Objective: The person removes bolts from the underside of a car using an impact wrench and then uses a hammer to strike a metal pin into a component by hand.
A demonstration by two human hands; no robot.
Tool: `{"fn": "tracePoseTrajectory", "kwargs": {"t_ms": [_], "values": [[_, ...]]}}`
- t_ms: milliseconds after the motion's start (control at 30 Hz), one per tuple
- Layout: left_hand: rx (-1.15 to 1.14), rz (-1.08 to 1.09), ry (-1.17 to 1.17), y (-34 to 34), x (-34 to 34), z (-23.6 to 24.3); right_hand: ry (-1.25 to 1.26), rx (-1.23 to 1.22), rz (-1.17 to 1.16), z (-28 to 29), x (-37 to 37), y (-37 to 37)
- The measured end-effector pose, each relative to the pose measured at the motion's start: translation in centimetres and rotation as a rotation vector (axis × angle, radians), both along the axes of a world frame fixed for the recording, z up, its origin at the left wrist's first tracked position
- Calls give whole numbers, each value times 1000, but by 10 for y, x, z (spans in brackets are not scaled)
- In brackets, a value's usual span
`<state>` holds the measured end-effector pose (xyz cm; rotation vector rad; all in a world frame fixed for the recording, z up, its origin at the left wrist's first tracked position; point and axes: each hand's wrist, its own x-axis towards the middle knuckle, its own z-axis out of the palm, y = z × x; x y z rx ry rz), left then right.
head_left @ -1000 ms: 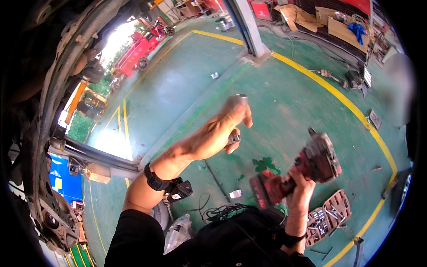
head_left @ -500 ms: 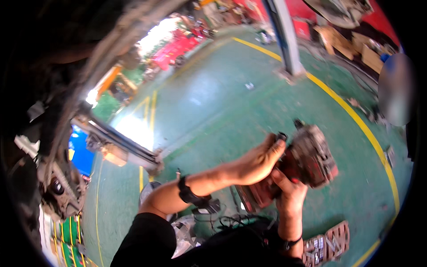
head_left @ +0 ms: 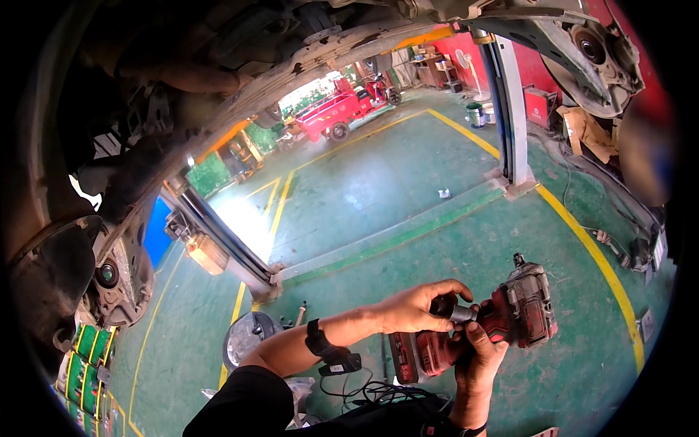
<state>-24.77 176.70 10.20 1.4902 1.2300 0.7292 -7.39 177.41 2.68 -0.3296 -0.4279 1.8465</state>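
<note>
My left hand (head_left: 419, 309) is closed on a dark and silver socket piece (head_left: 462, 314) held just over the body of a red and black cordless impact wrench (head_left: 528, 313); whether it is one socket or two I cannot tell. My right hand (head_left: 480, 353) grips the wrench from below, its thumb raised against the silver end of the socket. The wrench's head points away from me, and its battery (head_left: 415, 360) lies to the left, beneath my left wrist. The fingers of my right hand are partly hidden behind the tool.
A raised vehicle's underside (head_left: 306, 40) arches overhead, with a suspension part (head_left: 120, 291) at left. Lift posts (head_left: 515, 109) stand either side of a low floor strip (head_left: 386, 237). A red cargo tricycle (head_left: 328, 116) is beyond; cables (head_left: 371, 390) and a round container (head_left: 247, 339) lie near me.
The view has tilted up, bringing more vehicle underside in. My left hand with the socket has moved right, over to the wrench in my right hand, its fingers now curled around the socket.
</note>
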Motion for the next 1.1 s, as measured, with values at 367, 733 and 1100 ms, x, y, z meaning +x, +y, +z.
{"fn": "tracePoseTrajectory", "kwargs": {"t_ms": [367, 733, 1100], "values": [[-54, -17, -186, -5, 8, -4, -145, 16, -2, -7, -2, 1], [612, 726, -21, 53, -59, 162, -123, 23, 101, -10, 0, 16], [781, 781, -123, 73, -97, 218, -114, 21, 71, -18, -1, 28]]}}
